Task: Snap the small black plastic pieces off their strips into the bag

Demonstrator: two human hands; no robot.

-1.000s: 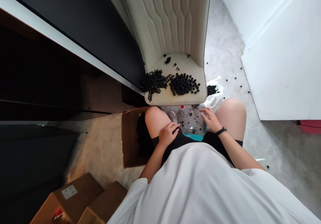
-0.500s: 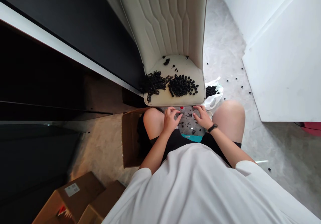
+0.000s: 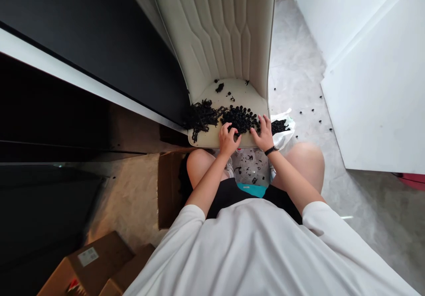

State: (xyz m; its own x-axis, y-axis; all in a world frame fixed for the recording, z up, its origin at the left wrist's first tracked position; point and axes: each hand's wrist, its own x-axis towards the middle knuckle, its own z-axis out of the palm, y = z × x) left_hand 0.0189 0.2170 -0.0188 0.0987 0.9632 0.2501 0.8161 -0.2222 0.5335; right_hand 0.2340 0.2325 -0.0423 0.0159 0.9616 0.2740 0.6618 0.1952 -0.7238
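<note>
On the pale seat of a padded chair [image 3: 212,139] lies a pile of small round black pieces [image 3: 239,117]. To its left is a tangle of black strips [image 3: 201,118]. My left hand [image 3: 228,141] is at the pile's front left edge, its fingers curved and apart, with a few black pieces by the thumb and index finger. At the pile's right side my right hand [image 3: 264,136] rests with fingers spread, touching or very near the outer pieces. Neither hand visibly grips anything. The fingertips partly cover the front and right pieces.
A white plastic bag [image 3: 284,136] with black pieces stands right of the chair. Several black pieces lie scattered on the floor [image 3: 299,74]. An open cardboard box [image 3: 166,190] is by my left knee, more boxes [image 3: 102,260] behind it. A dark cabinet stands left.
Both hands have moved forward from between my knees, over the front edge of the chair seat, to the pile of round black pieces. The view has shifted slightly.
</note>
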